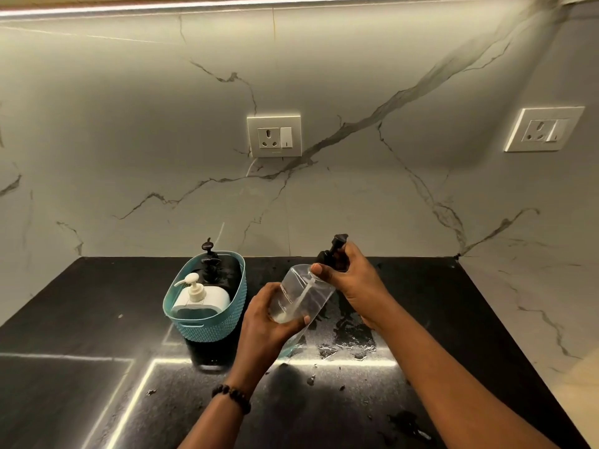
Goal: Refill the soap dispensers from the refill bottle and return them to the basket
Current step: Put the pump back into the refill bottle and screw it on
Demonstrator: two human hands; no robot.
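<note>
- Clear plastic dispenser (301,294), almost empty, is held tilted in the air above the black counter (453,319), just right of the basket (207,319). A little pale liquid pools in its lower end, and the dip tube runs inside it.
- Left hand (265,322) cradles the lower end of the dispenser. Its fingers (303,320) curl under and round the body, clamped on it. This likely steadies the body against twisting.
- Right hand (350,277) wraps the dark pump (334,254) at the dispenser's neck, fingers (317,269) closed round the collar, nozzle sticking up above them. The grip suits unscrewing or screwing the pump; which one cannot be told.
- The tilt probably keeps the neck towards the right hand and the leftover liquid away from the opening.
- The teal basket stands on the counter, near the marble wall (324,92). Inside it are a white bottle (201,298) with a white pump at the front and a dark dispenser (214,267) with a black pump behind.
- Which container is the refill bottle cannot be told for sure.
- Wet patches (346,338) glisten on the counter beneath the hands.
- A beaded bracelet (231,396) circles the left wrist.
- Two wall sockets (274,136) sit on the wall, well above the work.
</note>
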